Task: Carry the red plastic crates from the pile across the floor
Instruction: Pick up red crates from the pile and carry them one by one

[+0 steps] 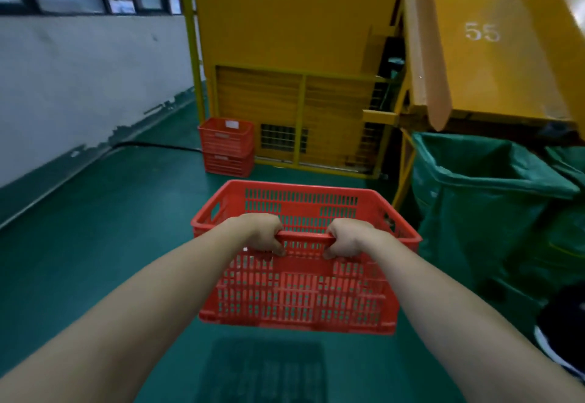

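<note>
Both hands are curled tight over the near rim of the red crate (300,291), left hand (264,234) and right hand (346,239) close together at mid-edge, and the crate hangs clear above the green floor (110,228). Ahead, two stacked crates (227,146) sit against the yellow machine (294,38). The green bag (474,212) crowds the crate's right edge, while open floor runs leftward to the wall (79,70).

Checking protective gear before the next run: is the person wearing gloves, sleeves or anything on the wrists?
No. The left hand and right hand are bare, without gloves. The left forearm and right forearm are uncovered to the picture's edge: no sleeves, watch or wristband.
</note>
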